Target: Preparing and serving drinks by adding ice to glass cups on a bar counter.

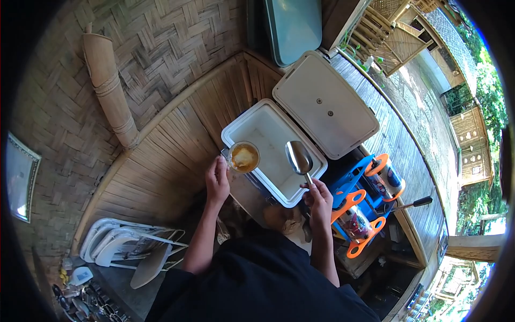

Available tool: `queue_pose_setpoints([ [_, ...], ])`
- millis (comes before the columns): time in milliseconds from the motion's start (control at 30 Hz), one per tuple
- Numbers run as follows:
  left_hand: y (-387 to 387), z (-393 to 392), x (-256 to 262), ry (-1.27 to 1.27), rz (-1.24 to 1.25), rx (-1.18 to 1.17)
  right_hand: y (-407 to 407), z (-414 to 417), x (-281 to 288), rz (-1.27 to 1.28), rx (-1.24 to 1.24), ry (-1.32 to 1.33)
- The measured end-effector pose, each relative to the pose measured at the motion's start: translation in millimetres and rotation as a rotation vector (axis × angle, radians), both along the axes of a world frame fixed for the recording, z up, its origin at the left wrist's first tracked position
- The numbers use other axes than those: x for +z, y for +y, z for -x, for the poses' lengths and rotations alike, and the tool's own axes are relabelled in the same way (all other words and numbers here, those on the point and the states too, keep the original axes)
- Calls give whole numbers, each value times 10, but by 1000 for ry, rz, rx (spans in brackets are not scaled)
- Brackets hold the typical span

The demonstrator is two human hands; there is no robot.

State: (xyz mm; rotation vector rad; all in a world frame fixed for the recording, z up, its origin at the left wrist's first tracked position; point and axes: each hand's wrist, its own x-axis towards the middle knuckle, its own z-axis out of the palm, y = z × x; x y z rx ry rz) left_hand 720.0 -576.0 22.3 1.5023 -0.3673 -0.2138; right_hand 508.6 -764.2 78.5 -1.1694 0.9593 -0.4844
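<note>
My left hand [217, 179] holds a clear cup [244, 157] at its side, over the near left rim of an open cooler box [270, 139]. Inside the cup is an amber drink with pale, whitish matter in the middle. A shiny metal scoop [298, 157] is gripped by its handle in my right hand [318, 197]. Its bowl hangs above the right part of the cooler, and I see nothing heaped in it. The cooler has a white interior, and its off-white lid [326, 106] is swung back on the far side.
Right of the cooler stands a blue and orange cup sealing machine [362, 205] with film rolls and a black-handled lever [418, 203]. A teal container [295, 32] is behind the lid. Folded chairs [120, 243] lean at lower left, below a woven bamboo wall [173, 48]. A bamboo ledge [398, 145] curves along the right.
</note>
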Motion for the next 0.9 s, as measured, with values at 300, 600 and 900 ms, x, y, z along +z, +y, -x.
queue_pose_setpoints([
  [300, 156, 44, -89, 87, -14, 48, -436, -641, 392, -172, -15, -436],
  [600, 233, 67, 8, 109, 15, 11, -2373, -1791, 1098, 968, -461, 612],
  [900, 456, 86, 90, 41, 10, 32, -2281, -1721, 777, 1082, -216, 947],
])
